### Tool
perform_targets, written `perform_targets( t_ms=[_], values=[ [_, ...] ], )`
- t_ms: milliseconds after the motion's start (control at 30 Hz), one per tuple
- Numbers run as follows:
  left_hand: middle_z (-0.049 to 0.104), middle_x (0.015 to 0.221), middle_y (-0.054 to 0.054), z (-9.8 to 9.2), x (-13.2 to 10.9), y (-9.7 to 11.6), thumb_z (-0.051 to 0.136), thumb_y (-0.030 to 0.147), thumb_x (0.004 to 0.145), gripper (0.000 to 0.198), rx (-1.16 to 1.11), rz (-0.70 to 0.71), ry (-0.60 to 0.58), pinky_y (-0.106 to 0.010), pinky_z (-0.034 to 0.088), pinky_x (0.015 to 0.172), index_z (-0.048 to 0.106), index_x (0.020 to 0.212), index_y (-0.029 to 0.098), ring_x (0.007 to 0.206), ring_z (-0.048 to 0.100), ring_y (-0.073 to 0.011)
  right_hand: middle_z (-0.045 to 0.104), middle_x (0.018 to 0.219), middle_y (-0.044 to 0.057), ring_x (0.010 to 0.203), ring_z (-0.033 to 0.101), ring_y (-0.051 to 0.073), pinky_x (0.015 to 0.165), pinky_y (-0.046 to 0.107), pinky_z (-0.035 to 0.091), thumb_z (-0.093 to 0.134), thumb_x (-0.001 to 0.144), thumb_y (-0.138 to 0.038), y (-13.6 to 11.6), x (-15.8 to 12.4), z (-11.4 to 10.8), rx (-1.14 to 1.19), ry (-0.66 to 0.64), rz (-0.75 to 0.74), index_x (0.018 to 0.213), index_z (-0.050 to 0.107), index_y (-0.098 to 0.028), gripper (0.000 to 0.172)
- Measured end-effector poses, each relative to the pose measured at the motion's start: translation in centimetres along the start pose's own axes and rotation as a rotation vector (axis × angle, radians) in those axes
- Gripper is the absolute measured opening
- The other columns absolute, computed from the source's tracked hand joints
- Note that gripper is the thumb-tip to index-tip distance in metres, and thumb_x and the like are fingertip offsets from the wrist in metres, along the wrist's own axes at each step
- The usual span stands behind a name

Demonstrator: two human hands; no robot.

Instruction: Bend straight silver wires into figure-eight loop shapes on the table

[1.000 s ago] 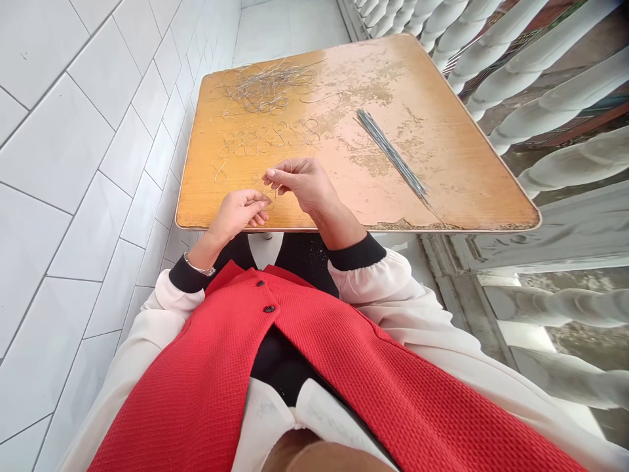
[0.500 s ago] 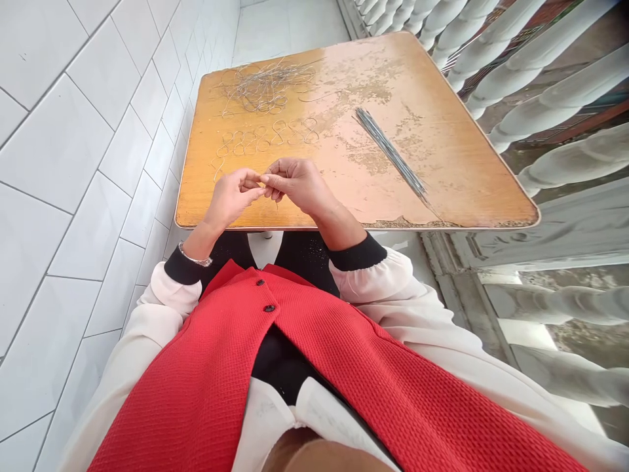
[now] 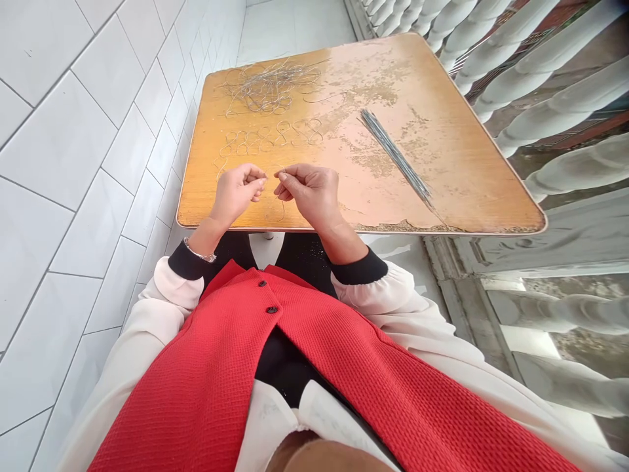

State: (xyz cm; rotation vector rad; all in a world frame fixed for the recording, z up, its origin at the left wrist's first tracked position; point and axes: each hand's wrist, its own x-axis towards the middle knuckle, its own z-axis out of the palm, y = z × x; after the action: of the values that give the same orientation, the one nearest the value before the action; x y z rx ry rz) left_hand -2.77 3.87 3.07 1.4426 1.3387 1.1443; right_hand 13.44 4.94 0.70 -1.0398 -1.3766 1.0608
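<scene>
My left hand [image 3: 236,191] and my right hand [image 3: 310,191] face each other over the near edge of the table, a small gap between their fingertips. Both are closed in a pinch on a thin wire [image 3: 283,211], whose curved end hangs below the right fingers. Much of that wire is too fine to follow. Just beyond the hands lies a row of wires bent into figure-eight loops [image 3: 280,134]. A bundle of straight grey wires [image 3: 397,157] rests to the right of my right hand.
A tangled heap of wire [image 3: 275,85] lies at the table's far left. The wooden table [image 3: 457,190] has worn, peeling patches. White tiled wall [image 3: 63,177] stands close on the left, and a white balustrade [image 3: 535,92] runs along the right.
My hands have drawn apart from touching fingertips, leaving a gap. More of the thin wire now shows below the right fingers. The view has shifted slightly.
</scene>
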Motion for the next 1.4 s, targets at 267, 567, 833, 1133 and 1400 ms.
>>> perform_targets(
  t_ms=[267,567,833,1133,1400],
  values=[
    [0.067,0.071,0.005,0.7,-0.8,0.0,0.064,0.013,0.092,0.01,-0.234,-0.106,0.036,-0.018,0.053,0.069,0.059,0.085,0.018,0.062,0.061,-0.0034,0.069,0.062,0.001,0.052,0.063,0.01,0.053,0.021,0.055,0.083,0.082,-0.036,-0.7,-0.7,0.6,0.146,-0.04,0.112,0.075,0.07,-0.016,0.024],
    [0.067,0.066,0.004,0.3,-1.0,-0.3,0.073,0.017,0.088,0.015,-0.202,-0.162,-0.058,-0.018,0.053,0.067,0.059,0.081,0.016,0.061,0.065,-0.0048,0.067,0.061,-0.001,0.051,0.059,0.009,0.053,0.021,0.054,0.083,0.082,-0.036,0.5,-0.6,0.5,0.145,-0.035,0.11,0.078,0.075,-0.016,0.022],
    [0.07,0.069,0.004,0.6,-0.9,-0.8,0.07,0.015,0.09,0.012,-0.213,-0.12,0.017,-0.02,0.054,0.071,0.062,0.082,0.016,0.065,0.069,-0.0059,0.064,0.06,-0.002,0.052,0.06,0.008,0.054,0.021,0.055,0.084,0.08,-0.04,0.8,-0.6,1.0,0.166,-0.026,0.09,0.078,0.076,-0.017,0.025],
    [0.074,0.077,0.001,0.1,-1.3,-1.4,0.075,0.027,0.089,0.014,-0.201,-0.146,-0.038,-0.022,0.054,0.076,0.066,0.086,0.016,0.073,0.072,-0.0077,0.063,0.063,-0.002,0.057,0.06,0.009,0.057,0.021,0.055,0.083,0.081,-0.036,1.3,-0.2,0.7,0.123,0.009,0.099,0.079,0.078,-0.018,0.019],
    [0.073,0.075,0.001,-0.2,-1.5,-0.4,0.075,0.027,0.09,0.017,-0.148,-0.139,-0.056,-0.02,0.053,0.072,0.067,0.081,0.015,0.071,0.069,-0.0068,0.065,0.064,-0.001,0.056,0.058,0.01,0.056,0.023,0.055,0.081,0.08,-0.031,1.2,-0.1,1.2,0.067,0.04,0.057,0.074,0.077,-0.018,0.015]
  ],
)
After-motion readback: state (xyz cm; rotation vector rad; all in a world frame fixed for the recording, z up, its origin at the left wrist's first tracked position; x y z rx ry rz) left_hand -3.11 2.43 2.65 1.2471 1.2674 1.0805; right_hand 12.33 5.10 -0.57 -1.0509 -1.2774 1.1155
